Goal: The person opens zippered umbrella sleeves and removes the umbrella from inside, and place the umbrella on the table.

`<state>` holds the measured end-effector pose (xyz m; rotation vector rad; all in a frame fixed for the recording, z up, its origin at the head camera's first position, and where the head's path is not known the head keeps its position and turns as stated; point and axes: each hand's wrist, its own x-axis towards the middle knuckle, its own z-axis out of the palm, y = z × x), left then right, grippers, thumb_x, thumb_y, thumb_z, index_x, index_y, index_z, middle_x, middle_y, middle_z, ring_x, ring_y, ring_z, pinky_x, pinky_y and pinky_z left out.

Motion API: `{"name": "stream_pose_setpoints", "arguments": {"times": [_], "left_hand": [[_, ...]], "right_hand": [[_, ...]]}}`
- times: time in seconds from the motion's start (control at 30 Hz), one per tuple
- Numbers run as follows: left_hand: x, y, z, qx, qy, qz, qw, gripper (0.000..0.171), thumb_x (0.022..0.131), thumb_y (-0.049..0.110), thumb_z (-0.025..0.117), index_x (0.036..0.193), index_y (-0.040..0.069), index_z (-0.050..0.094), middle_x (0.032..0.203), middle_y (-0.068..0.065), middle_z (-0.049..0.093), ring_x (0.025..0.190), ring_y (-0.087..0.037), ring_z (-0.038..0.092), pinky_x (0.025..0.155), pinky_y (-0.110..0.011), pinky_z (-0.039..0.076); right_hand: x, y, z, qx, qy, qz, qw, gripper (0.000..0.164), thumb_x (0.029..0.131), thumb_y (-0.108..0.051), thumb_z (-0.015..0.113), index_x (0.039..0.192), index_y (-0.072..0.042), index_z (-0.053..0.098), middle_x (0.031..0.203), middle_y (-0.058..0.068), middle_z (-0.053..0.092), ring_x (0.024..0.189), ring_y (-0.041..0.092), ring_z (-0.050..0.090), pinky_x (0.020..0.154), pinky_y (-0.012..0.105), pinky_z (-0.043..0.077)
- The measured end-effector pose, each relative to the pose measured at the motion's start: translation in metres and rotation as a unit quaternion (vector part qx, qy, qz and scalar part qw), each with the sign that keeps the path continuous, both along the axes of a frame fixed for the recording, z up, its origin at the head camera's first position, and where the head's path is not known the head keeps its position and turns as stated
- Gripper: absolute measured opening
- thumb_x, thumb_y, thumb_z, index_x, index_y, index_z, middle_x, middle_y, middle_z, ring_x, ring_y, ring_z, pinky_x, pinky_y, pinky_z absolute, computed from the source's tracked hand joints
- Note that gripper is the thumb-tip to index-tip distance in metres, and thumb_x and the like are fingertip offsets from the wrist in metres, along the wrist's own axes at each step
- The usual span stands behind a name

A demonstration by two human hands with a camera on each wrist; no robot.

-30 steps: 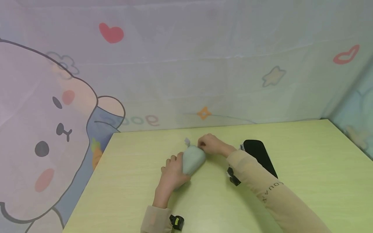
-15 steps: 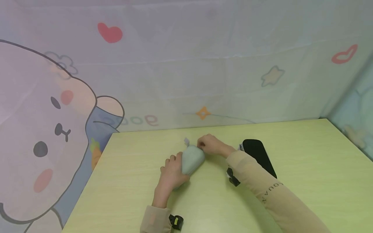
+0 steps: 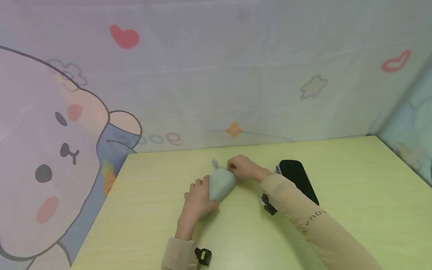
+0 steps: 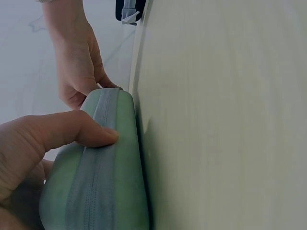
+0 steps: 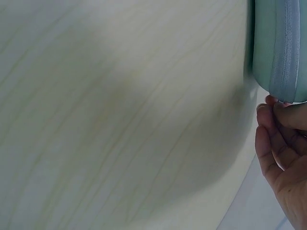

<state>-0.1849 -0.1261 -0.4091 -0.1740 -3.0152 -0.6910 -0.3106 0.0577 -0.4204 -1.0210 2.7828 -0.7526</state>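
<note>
A mint-green zippered case (image 3: 221, 183) with a grey zipper band stands on the table in front of me. My left hand (image 3: 198, 198) grips its near side; in the left wrist view the thumb (image 4: 98, 132) lies across the zipper band (image 4: 98, 182). At the far end of the case, my right hand (image 3: 244, 167) has its fingers curled in. In the right wrist view, the thumb and fingers (image 5: 288, 117) pinch together at the end of the zipper, where the zipper pull is mostly hidden by the fingertips. A small pale tag (image 3: 215, 163) sticks out from the far side.
A black flat case (image 3: 298, 178) with a greyish strap at its far end lies right of the case, partly covered by my right sleeve (image 3: 303, 217). The pale yellow-green table (image 3: 152, 225) ends at a printed cloth backdrop (image 3: 202, 93).
The head view has shifted slightly, so everything sits a little further left. Both hands keep their places on the case, and the zipper band shows no visible opening.
</note>
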Motion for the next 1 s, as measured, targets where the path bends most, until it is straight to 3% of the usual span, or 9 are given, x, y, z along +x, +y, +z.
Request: {"name": "stream_pose_setpoints", "arguments": {"times": [1.0], "left_hand": [[-0.0025,-0.0005,-0.0017,-0.002,-0.005,0.0,1.0,0.083,0.067,0.02,0.081,0.139,0.003,0.043,0.116,-0.022,0.057,0.099,-0.036,0.053,0.073,-0.054,0.045]], "right_hand": [[0.0027,-0.0009,-0.0008,0.005,-0.004,-0.017,1.0,0.018,0.091,0.0,0.054,0.086,-0.004,0.071,0.088,0.009,0.072,0.076,0.016,0.064,0.072,0.028,0.054]]}}
